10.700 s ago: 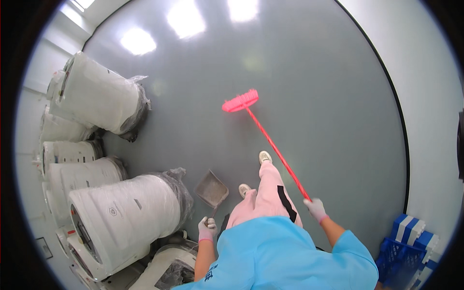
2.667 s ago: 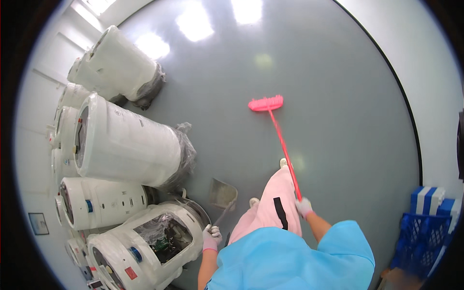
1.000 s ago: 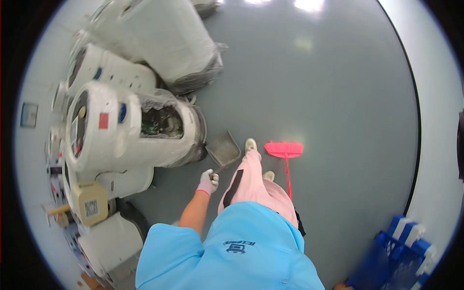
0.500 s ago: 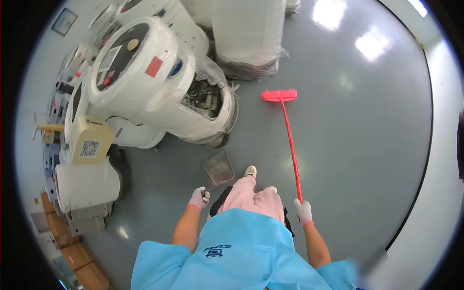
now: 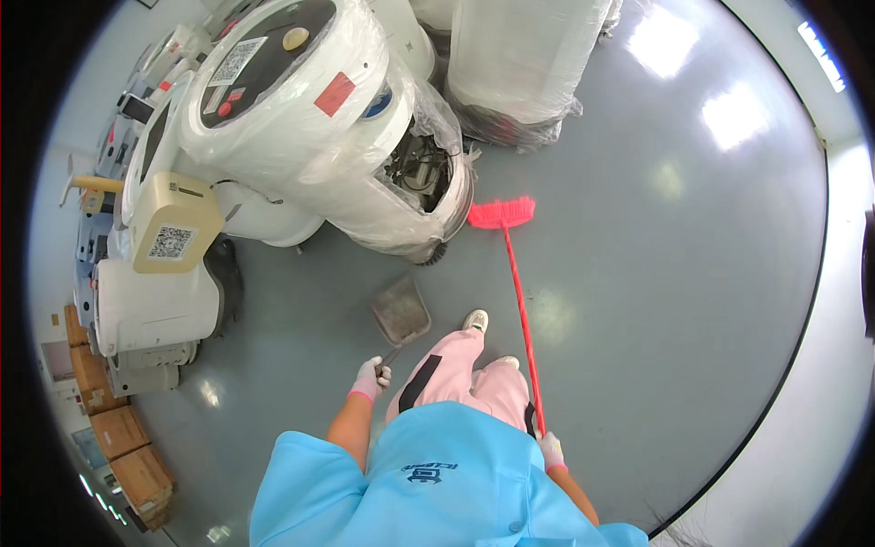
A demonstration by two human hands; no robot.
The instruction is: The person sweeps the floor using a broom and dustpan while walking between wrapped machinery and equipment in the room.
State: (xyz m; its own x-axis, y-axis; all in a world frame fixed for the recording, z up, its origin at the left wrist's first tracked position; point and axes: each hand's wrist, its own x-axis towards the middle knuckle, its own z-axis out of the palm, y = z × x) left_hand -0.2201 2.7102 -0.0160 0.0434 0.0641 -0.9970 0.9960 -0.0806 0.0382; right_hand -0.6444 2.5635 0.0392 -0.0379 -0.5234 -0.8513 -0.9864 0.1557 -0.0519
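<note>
Broom (image 5: 502,215), dustpan (image 5: 401,313) are being held
Left fingers (image 5: 384,373) are gripping the dustpan's handle; right fingers (image 5: 547,443), the broom's end, likely for reach.

The grey, smudged dustpan (image 5: 401,312) has a thin handle. Right of the dustpan slants a long red broom (image 5: 520,310), bristled head farther forward.

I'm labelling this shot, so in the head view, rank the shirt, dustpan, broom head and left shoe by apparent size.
Largest to smallest:
Shirt
Dustpan
Broom head
Left shoe
Nearness to the camera enlarges the shirt.
</note>
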